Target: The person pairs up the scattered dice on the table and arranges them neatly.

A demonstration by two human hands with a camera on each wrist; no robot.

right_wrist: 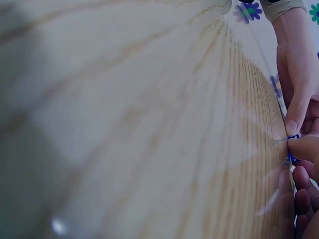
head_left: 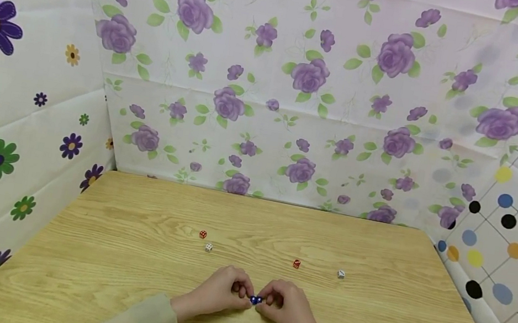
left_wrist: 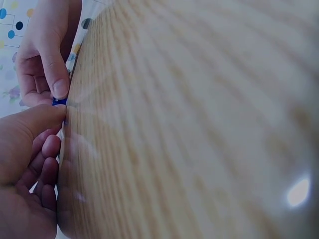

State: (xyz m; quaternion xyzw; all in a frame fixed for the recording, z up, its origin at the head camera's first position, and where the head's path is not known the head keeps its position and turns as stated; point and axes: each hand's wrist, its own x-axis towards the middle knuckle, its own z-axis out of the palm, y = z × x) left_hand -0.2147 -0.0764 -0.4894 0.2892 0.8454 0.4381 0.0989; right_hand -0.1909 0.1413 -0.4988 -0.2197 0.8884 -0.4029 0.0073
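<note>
Two blue dice with pale pips meet side by side close to the tabletop, near the front of the table. My left hand (head_left: 223,293) pinches the left blue die (head_left: 253,299) between thumb and forefinger. From the other side my right hand (head_left: 291,310) pinches the right blue die (head_left: 259,299) the same way. In the left wrist view a blue die (left_wrist: 59,101) shows between the two thumbs. Fingertips cover much of both dice in the wrist views.
Beyond the left hand lie a red die (head_left: 203,234) and a white die (head_left: 209,247), close together. Another red die (head_left: 296,264) and another white die (head_left: 341,274) lie beyond the right hand. Patterned cloths (head_left: 271,146) enclose the wooden table (head_left: 134,254) at the back and sides.
</note>
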